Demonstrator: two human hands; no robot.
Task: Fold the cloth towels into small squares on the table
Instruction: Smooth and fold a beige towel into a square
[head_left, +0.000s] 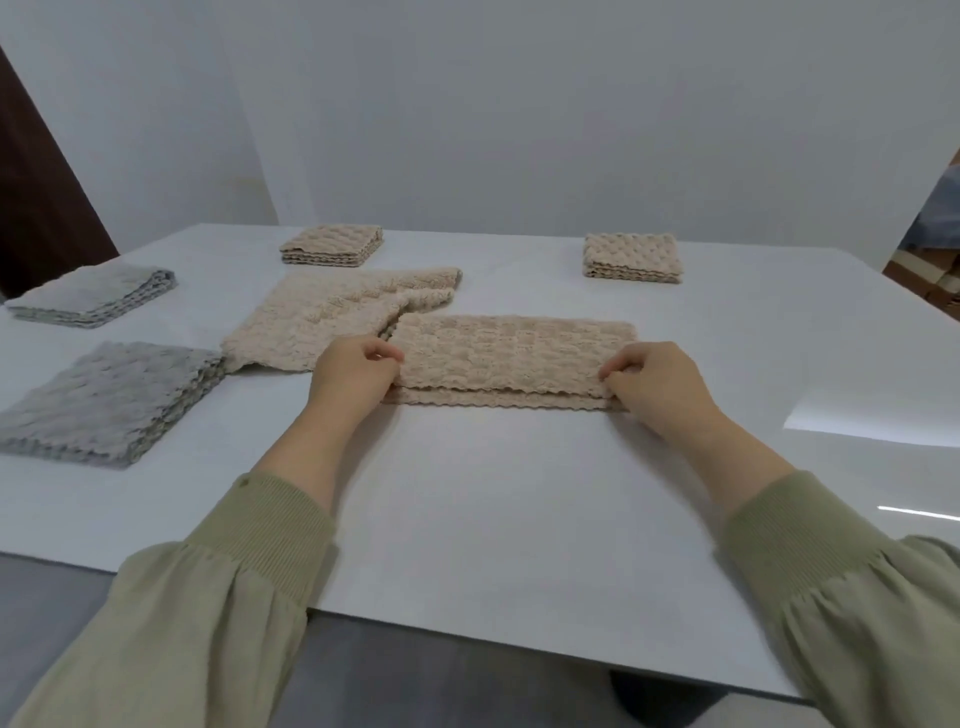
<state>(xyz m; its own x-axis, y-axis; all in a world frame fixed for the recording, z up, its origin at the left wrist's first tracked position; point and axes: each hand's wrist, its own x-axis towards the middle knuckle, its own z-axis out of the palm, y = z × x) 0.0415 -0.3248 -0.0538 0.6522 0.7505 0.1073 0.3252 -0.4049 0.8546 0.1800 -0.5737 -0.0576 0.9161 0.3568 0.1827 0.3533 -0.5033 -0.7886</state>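
Observation:
A beige towel (511, 353) lies folded in half as a long strip in the middle of the white table (467, 519). My left hand (353, 374) pinches the strip's near left corner, and my right hand (654, 376) pinches its near right corner. The top layer's near edge sits a little behind the bottom layer's edge. A second beige towel (332, 322) lies loosely spread just behind and to the left, one corner touching the strip.
Two small folded beige squares stand at the back, one at the centre left (332, 245) and one at the right (631, 257). Two folded grey towel stacks lie at the left, one far (93, 293) and one near (111, 400). The table's near edge runs below my sleeves.

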